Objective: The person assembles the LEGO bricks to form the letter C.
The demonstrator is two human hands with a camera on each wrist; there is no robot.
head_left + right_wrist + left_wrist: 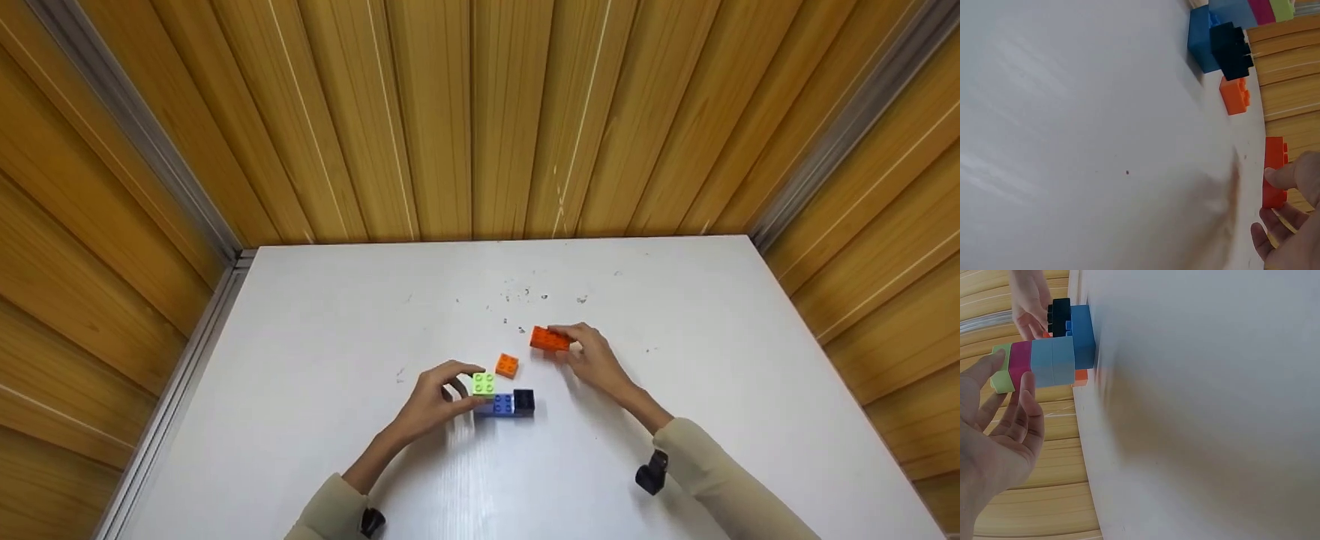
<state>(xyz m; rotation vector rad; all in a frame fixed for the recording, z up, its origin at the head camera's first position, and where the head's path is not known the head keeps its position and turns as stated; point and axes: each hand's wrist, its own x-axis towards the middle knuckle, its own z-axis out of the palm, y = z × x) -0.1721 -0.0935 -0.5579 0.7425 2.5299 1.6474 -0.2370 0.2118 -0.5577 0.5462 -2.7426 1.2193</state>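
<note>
My left hand (433,397) pinches the lime green toy brick (484,383) at the top of a small tower. Beneath it in the left wrist view come a magenta brick (1020,363) and light blue bricks (1053,361), standing on one end of a long blue brick (1084,337) on the table. A black brick (523,401) sits on the blue brick's other end. My right hand (598,365) grips a long red-orange brick (550,339) by one end, slightly above the table, studs up. Between the hands lies a small orange brick (507,365), apart from the tower.
The white table (300,322) has dark scuff marks near its middle. Wood-patterned panels (450,120) rise behind it and on both sides, with grey metal posts (135,120) at the corners.
</note>
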